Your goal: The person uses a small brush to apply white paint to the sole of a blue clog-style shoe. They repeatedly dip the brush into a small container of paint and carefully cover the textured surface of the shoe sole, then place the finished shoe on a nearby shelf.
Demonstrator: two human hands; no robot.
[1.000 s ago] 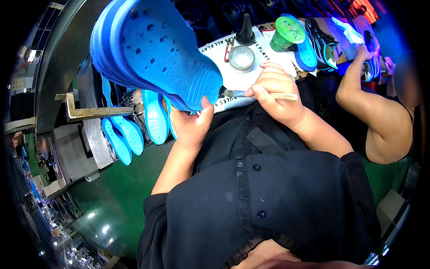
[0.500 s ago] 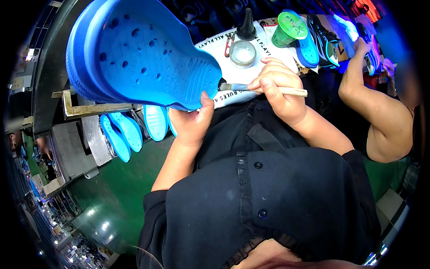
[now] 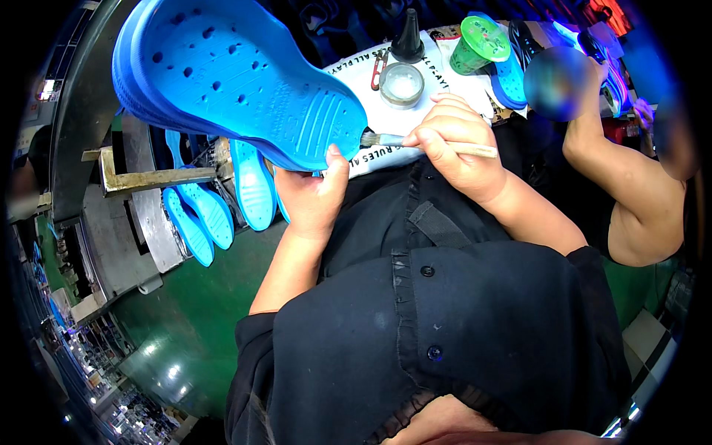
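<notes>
A large blue foam shoe sole (image 3: 245,89), dotted with small holes and ribbed at its near end, fills the upper left. My left hand (image 3: 310,196) grips its near end, thumb on the upper face and the other fingers hidden underneath. Pinched in my right hand (image 3: 461,152) is a flat paintbrush (image 3: 391,139) with a pale wooden handle. Its bristles reach the sole's near right rim; whether they touch cannot be made out. Beyond my right hand, a round clear jar (image 3: 402,86) with whitish contents stands on a printed white cloth (image 3: 363,80).
Red-handled snips (image 3: 379,73) and a black cone-shaped bottle (image 3: 408,41) lie near the jar. Farther right are a green lidded cup (image 3: 482,43) and another blue sole (image 3: 509,81). More blue soles (image 3: 252,185) sit at left by a metal-framed line. A co-worker's arm (image 3: 630,159) reaches in at right.
The sole has tipped and shifted slightly, showing its upper face brighter. My right hand and the brush have moved a little left along the rim. The co-worker's forearm has shifted slightly.
</notes>
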